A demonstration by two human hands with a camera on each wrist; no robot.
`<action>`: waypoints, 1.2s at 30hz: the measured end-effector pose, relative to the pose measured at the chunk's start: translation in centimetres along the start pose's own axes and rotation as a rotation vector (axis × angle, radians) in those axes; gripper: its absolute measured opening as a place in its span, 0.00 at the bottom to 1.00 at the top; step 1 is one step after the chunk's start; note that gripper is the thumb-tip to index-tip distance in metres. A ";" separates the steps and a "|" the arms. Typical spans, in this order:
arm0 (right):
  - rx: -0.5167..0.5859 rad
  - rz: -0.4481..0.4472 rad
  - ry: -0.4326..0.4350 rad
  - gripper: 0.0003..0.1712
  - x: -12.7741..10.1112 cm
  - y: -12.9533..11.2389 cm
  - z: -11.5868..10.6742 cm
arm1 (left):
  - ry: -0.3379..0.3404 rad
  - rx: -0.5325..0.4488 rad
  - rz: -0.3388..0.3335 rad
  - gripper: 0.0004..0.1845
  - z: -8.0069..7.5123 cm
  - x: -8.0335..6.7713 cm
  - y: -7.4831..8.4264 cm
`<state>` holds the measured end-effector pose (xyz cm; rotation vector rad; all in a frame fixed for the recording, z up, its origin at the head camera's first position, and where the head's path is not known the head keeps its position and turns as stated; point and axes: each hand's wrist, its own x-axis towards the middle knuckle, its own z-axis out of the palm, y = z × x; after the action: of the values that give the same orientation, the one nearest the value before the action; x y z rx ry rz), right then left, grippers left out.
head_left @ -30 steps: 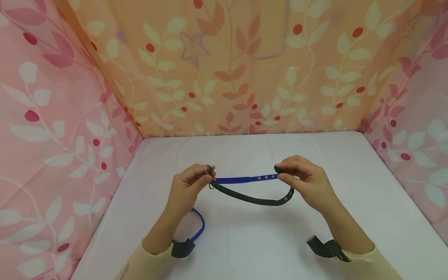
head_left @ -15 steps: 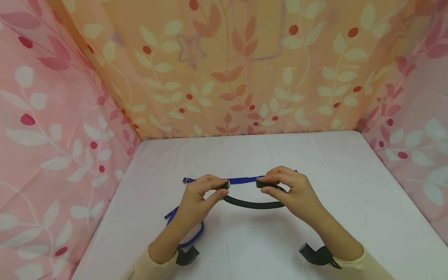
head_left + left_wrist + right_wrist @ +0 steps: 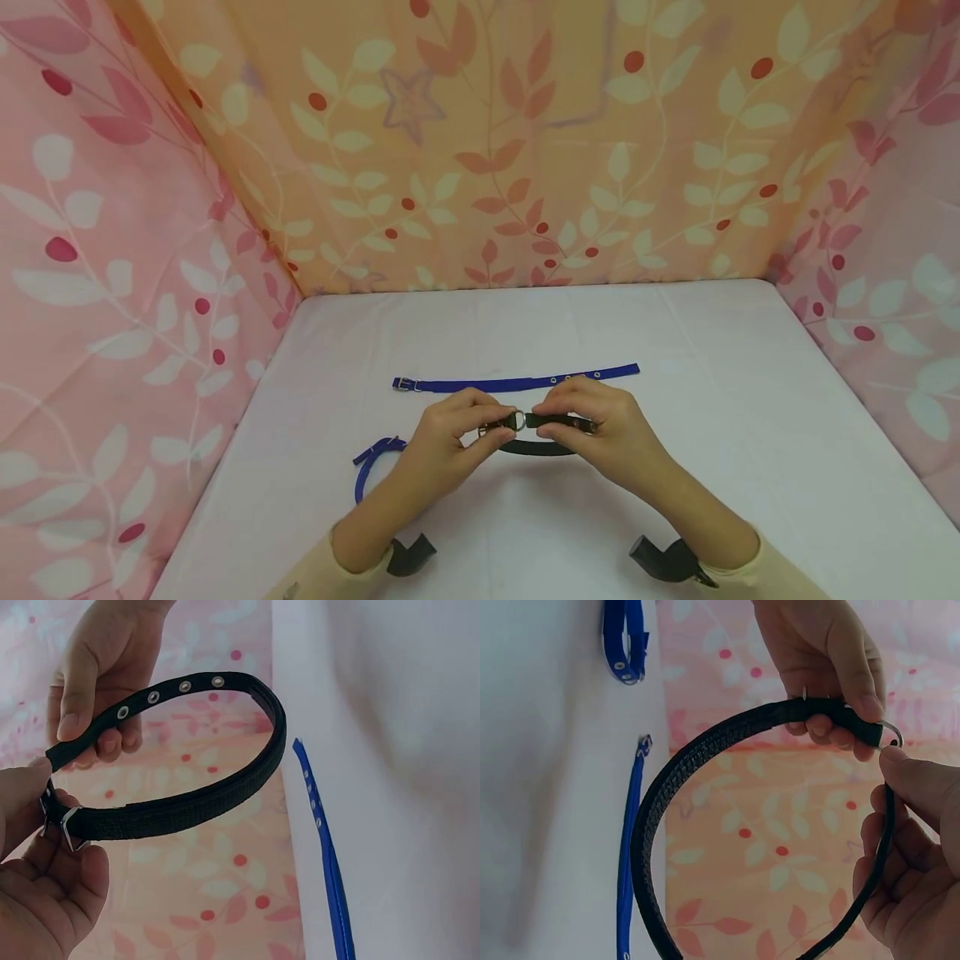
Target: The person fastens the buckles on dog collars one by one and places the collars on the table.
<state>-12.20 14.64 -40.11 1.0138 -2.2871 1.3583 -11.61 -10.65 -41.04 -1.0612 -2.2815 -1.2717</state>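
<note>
At the far left a pink curtain [image 3: 112, 275] with leaf and berry print hangs beside the bench [image 3: 750, 433], which is covered in white. Near the bench's left front lies a curled blue collar [image 3: 367, 467], partly hidden behind the left forearm. Further back a straight blue collar [image 3: 517, 382] lies flat across the bench, its buckle at the left end and its eyelets at the right end.

The left hand [image 3: 442, 446] is held just above the bench, in front of the straight blue collar. Its grip is closed: thumb and curled fingers pinch the buckle end of the black collar [image 3: 536, 447]. The left wrist view shows the metal buckle [image 3: 64, 825] between thumb and fingers, with the black strap running out of it in a loop.

The black collar is off the bench, bent into a loop between the two hands, its bowed middle sagging toward the person. A metal ring [image 3: 517, 420] shows where the two ends meet.

The right hand [image 3: 600, 433] also has a closed grip, thumb and forefinger pinching the eyelet end of the black collar, its tip right at the buckle. Both hands nearly touch.

An orange leaf-print curtain [image 3: 525, 150] closes the back, and another pink one [image 3: 885, 250] the right side.
</note>
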 end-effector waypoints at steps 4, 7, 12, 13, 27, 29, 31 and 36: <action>0.016 -0.029 0.011 0.16 0.0 -0.2 0.5 | 0.005 -0.012 0.034 0.11 0.4 0.0 0.0; 0.032 -0.041 0.032 0.15 0.0 -0.4 0.9 | 0.007 -0.028 0.049 0.10 0.7 0.0 0.0; 0.035 0.011 0.086 0.14 -0.2 -0.5 1.6 | 0.030 -0.076 0.011 0.10 1.0 -0.1 0.1; 0.026 0.023 0.091 0.14 -0.2 -0.5 1.6 | 0.039 -0.083 0.001 0.10 1.0 -0.1 0.1; -0.017 0.081 -0.010 0.22 -0.1 -0.4 0.5 | 0.114 -0.108 -0.081 0.09 0.7 0.0 0.2; -0.052 0.119 0.016 0.21 -0.1 -0.3 0.5 | 0.104 -0.121 -0.089 0.09 0.7 0.0 0.3; -0.074 0.145 0.032 0.18 -0.1 -0.2 0.6 | 0.097 -0.135 -0.097 0.10 0.7 0.0 0.4; -0.077 0.084 0.027 0.13 -0.1 0.1 0.6 | 0.130 -0.145 -0.128 0.10 0.6 0.0 0.5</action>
<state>-12.13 14.23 -40.49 0.8789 -2.3667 1.2962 -11.17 -9.95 -41.06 -0.8612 -2.2176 -1.5294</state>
